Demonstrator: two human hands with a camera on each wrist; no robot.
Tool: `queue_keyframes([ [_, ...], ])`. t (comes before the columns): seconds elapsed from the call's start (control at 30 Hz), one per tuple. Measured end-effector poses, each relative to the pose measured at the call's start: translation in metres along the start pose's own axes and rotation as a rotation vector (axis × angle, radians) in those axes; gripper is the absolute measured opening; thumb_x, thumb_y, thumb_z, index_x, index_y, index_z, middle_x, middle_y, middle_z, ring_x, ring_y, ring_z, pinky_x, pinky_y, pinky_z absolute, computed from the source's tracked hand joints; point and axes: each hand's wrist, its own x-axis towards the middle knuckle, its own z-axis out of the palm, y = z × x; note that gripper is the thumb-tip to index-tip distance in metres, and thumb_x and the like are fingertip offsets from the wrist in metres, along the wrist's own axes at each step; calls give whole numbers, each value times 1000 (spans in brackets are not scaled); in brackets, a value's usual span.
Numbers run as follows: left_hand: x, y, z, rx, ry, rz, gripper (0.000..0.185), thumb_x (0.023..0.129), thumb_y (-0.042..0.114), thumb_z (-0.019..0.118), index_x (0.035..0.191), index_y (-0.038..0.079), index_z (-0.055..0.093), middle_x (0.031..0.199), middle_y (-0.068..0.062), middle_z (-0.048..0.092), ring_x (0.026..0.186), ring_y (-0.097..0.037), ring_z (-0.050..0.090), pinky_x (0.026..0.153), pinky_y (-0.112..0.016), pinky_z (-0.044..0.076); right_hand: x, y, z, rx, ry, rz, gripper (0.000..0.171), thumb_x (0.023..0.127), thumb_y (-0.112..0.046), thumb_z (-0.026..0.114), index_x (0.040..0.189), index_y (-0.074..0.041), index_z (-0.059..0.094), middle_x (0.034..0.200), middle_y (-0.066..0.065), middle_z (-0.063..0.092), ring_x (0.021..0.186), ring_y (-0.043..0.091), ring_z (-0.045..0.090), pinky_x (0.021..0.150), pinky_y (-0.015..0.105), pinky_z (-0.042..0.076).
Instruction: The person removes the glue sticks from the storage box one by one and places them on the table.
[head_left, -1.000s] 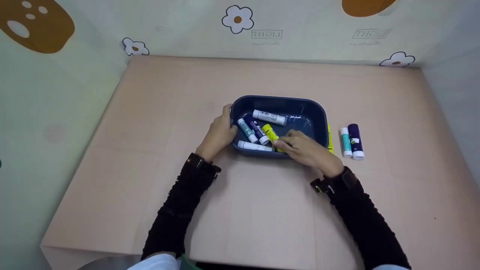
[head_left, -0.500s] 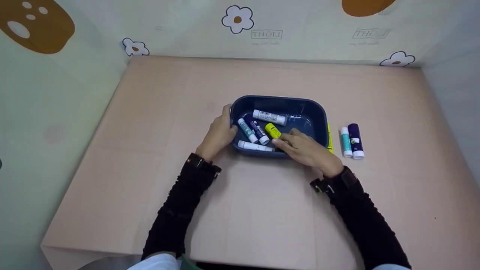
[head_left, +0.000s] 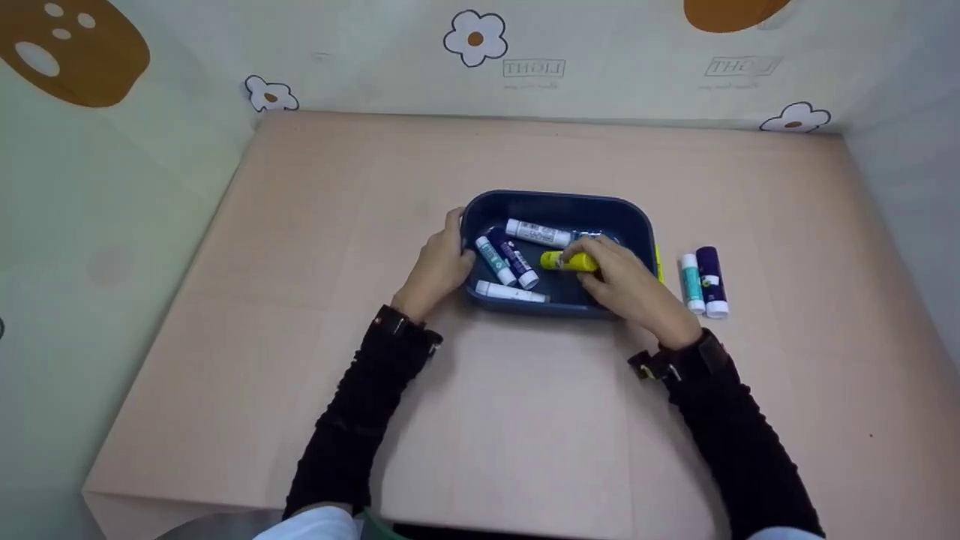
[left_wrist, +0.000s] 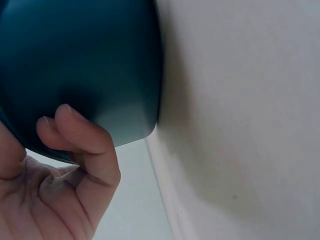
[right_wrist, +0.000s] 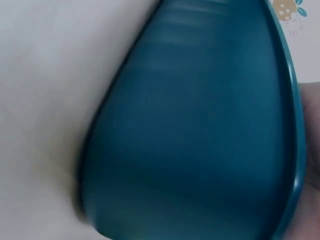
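The left hand [head_left: 435, 266] grips the navy plastic bin [head_left: 555, 204] at its left end, likely to steady it; inside the bin, the right hand [head_left: 628, 283] pinches a yellow glue stick [head_left: 579, 262], apparently for control.

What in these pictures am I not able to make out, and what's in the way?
Head view: part of the yellow tube, covered by the right hand.
Head view: most of the yellow thing outside the blue bin, blocked by the bin.
Head view: print on the teal-and-white tube in the bin, too small to read.
Left wrist: the bin's contents, hidden by its outer wall.
Right wrist: the fingertips, behind the bin's wall; blurred too.
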Motion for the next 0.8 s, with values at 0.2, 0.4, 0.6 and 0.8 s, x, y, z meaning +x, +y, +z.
queue_keyframes([
  [0.2, 0, -1, 0, -9, 5, -3, 61, 87, 4, 50, 142, 7, 25, 129, -26, 52, 112, -33, 55, 92, -46, 44, -2, 2, -13, 34, 131, -40, 31, 87, -2, 60, 115, -10, 52, 117, 14, 59, 90, 23, 55, 76, 32, 47],
  [0.4, 1, 0, 0, -7, 2, -12, 61, 87, 4, 50, 143, 7, 24, 129, -26, 51, 111, -33, 55, 92, -46, 45, -6, 4, -28, 22, 258, 30, 36, 85, -13, 66, 118, -5, 54, 89, 11, 58, 70, 17, 44, 61, 19, 35],
  [0.6, 0, 0, 0, 0, -8, -16, 61, 88, 4, 49, 143, 8, 23, 130, -26, 51, 108, -31, 56, 89, -44, 47, -11, 5, -46, 74, 362, 107, 40, 82, -19, 70, 111, 3, 52, 98, 13, 56, 86, 19, 53, 71, 12, 42],
  [0.8, 0, 1, 0, -2, -12, -23, 62, 88, 5, 48, 144, 8, 22, 128, -27, 52, 102, -30, 58, 84, -43, 48, -19, 10, -66, 123, 400, 216, 41, 84, -19, 67, 111, 3, 46, 111, 14, 60, 99, 26, 61, 81, 15, 49],
])
